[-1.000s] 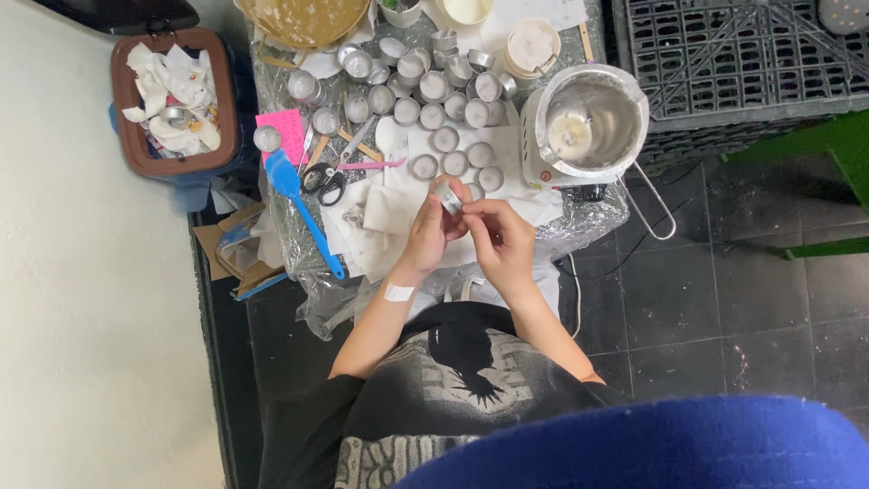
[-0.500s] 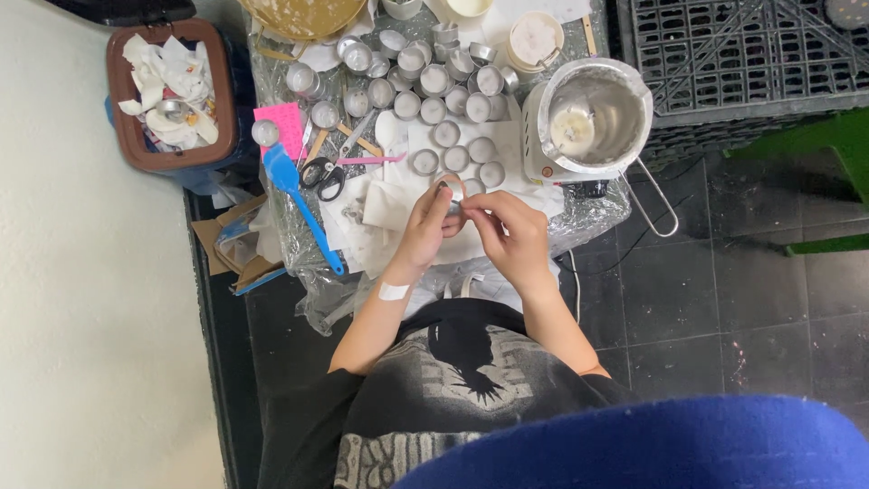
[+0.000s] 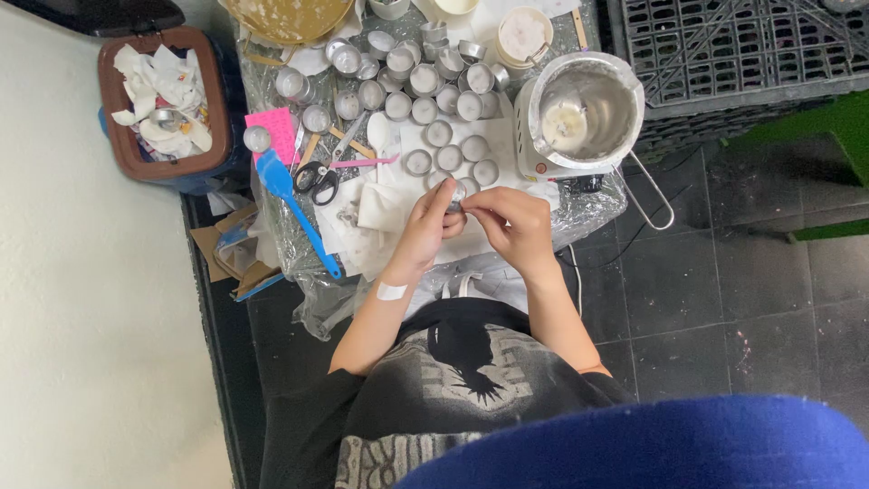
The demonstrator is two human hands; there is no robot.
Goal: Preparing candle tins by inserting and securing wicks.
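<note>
Both my hands meet over the near edge of a small foil-covered table (image 3: 588, 213). My left hand (image 3: 427, 226) and my right hand (image 3: 512, 223) pinch a small round metal tealight cup (image 3: 456, 196) between their fingertips. Just beyond them, on white paper, sit several more small metal cups (image 3: 450, 158), some filled with white wax. A strip of white tape crosses my left wrist.
A metal pot of melted wax (image 3: 584, 109) stands on a white heater at the right, handle pointing toward me. Scissors (image 3: 317, 179), a blue spatula (image 3: 294, 208) and a pink pad (image 3: 274, 129) lie left. A brown bin (image 3: 158, 100) of paper sits far left; a black crate (image 3: 742, 45) far right.
The view has shifted slightly. My hands stay together over the cup, with the fingers moving only a little.
</note>
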